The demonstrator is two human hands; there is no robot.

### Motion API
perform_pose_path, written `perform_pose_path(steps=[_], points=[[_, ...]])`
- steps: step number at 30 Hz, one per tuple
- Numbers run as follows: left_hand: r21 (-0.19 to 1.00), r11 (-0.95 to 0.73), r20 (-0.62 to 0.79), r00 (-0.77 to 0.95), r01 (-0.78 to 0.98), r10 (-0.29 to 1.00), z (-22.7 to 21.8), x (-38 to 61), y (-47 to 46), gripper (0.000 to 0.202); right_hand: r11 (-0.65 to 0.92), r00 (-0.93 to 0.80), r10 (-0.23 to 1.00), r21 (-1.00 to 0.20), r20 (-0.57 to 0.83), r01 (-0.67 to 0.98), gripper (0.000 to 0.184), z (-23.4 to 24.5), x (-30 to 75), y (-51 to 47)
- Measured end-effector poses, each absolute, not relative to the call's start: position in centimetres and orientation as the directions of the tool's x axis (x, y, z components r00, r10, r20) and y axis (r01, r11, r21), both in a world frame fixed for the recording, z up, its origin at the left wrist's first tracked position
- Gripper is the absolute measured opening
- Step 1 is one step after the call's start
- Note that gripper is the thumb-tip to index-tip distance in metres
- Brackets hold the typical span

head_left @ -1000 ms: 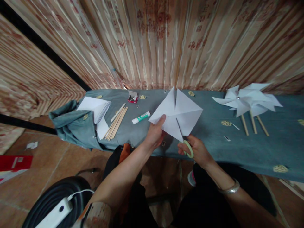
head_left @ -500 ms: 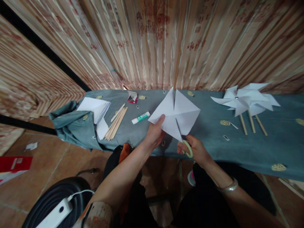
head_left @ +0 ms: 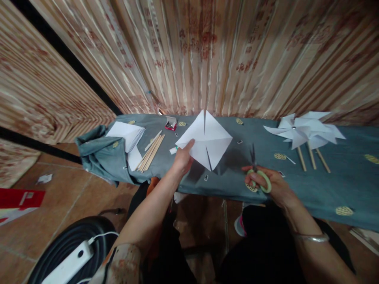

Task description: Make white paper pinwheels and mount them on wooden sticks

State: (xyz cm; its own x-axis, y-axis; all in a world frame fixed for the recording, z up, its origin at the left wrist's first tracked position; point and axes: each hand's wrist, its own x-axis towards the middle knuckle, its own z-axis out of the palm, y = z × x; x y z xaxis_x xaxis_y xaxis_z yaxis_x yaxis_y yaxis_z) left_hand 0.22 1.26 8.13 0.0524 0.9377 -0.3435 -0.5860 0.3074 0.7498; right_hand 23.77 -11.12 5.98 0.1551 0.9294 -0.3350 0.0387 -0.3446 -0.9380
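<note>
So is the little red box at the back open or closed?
Open: the red box has its white flap standing up, just behind the sticks.

Open cloth lying between paper and pinwheels

Bare grey-blue tablecloth [head_left: 237,156] is stretching free up to the white paper pinwheels on wooden sticks [head_left: 306,132]; bundled wooden sticks [head_left: 151,153] and stacked white paper sheets [head_left: 126,134] are crowding the left end.

place: home craft corner | showing it: patterned curtain [head_left: 207,55] hanging behind cloth-covered table [head_left: 340,185] | tiled floor [head_left: 59,205] lying below | paper pinwheels [head_left: 304,130], sticks [head_left: 152,152], paper stack [head_left: 126,134] sitting out
</note>
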Motion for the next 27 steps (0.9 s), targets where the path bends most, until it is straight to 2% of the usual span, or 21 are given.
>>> perform_pose_path(steps=[2,4,7,11,15,20,23,27], points=[[0.779,0.360,-0.347,0.124,-0.513,0.930,7.7,0.2,0.6,0.015,-0.241,0.350,0.912,-0.970,-0.212,0.039,0.059,5.6,24.3,-10.7],[0.801,0.419,-0.370,0.197,-0.428,0.908,7.2,0.3,-0.1,0.014,-0.169,0.434,0.892,-0.984,-0.127,0.060,0.058,5.2,24.5,-10.2],[0.816,0.473,-0.382,0.305,-0.331,0.872,6.3,0.5,-1.0,0.020,-0.147,0.396,0.911,-0.988,-0.113,0.056,0.059,5.1,24.1,-9.7],[0.822,0.509,-0.390,0.398,-0.255,0.830,5.4,0.5,-1.5,0.025,-0.210,0.284,0.939,-0.977,-0.193,0.031,0.057,5.4,23.5,-9.6],[0.802,0.535,-0.389,0.447,-0.265,0.805,6.1,0.4,-1.2,0.028,-0.240,0.257,0.935,-0.970,-0.242,-0.043,0.054,5.6,23.1,-9.6],[0.707,0.585,-0.320,0.557,-0.399,0.767,7.9,0.5,-1.2,0.052,-0.117,0.432,0.882,-0.977,-0.185,-0.181,0.044,5.1,21.8,-8.5],[0.705,0.567,-0.293,0.554,-0.426,0.779,7.8,1.2,-2.0,0.046,-0.045,0.537,0.830,-0.976,-0.155,-0.213,0.044,4.6,20.6,-7.4],[0.741,0.528,-0.276,0.529,-0.414,0.802,7.1,2.9,-3.2,0.040,-0.030,0.539,0.833,-0.982,-0.128,-0.187,0.047,4.3,18.8,-6.4]])
